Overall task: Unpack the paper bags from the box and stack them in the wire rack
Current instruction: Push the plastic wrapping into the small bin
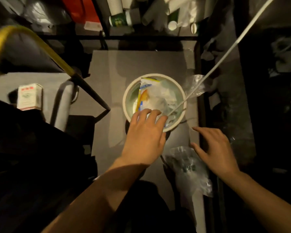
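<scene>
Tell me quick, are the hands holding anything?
Left hand: open, fingers over the bowl rim, holding nothing.
Right hand: open, fingers spread, holding nothing.

The scene is covered by a single view from a wide-angle camera worn on the head. The camera faces forward and tilts steeply down, giving an almost overhead look at the work area. The left hand (pixel 144 137) and right hand (pixel 215 152) reach in from the bottom edge, close to the lens. The white bowl (pixel 124 100) lies just beyond them, at frame centre. Stacked cups (pixel 115 5) mark the far limit at the top edge. The periphery is dark and soft, as at the yellow bar (pixel 45 47).
</scene>
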Action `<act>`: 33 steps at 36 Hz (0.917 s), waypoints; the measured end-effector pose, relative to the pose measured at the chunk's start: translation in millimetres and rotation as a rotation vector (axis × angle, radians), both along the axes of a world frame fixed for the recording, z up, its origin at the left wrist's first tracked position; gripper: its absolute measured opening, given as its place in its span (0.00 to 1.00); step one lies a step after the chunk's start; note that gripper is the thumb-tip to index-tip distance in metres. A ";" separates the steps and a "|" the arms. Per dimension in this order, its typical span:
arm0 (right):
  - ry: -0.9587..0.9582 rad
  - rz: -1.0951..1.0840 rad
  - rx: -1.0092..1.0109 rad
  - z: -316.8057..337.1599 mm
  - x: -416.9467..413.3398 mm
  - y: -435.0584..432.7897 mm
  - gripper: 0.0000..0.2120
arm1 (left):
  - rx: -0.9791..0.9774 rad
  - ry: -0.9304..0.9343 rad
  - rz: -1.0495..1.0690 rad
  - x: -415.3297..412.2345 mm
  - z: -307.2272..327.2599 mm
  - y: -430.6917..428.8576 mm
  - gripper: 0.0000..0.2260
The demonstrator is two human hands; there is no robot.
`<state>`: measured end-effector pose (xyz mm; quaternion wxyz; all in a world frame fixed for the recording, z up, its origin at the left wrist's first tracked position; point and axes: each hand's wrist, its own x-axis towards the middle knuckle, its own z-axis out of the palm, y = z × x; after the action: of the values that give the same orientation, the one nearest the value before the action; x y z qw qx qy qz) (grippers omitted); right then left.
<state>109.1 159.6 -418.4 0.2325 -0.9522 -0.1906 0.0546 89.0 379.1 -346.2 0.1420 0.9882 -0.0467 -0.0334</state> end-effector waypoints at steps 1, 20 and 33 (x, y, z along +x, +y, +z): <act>0.011 -0.006 -0.022 -13.2 -5.3 -6.4 0.22 | -0.023 0.013 0.003 -2.5 -16.7 -8.0 0.17; 0.280 -0.054 -0.243 -278.8 -116.6 -82.5 0.47 | 0.019 0.529 -0.134 -74.2 -334.8 -129.0 0.29; 0.373 0.255 -0.505 -345.6 -148.2 -77.1 0.53 | 0.143 0.594 -0.233 -111.6 -429.7 -143.5 0.18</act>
<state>-39.1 82.5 -764.0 0.0113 -0.9218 -0.2426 0.3020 -22.5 235.7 -775.8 0.0748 0.9307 -0.1136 -0.3396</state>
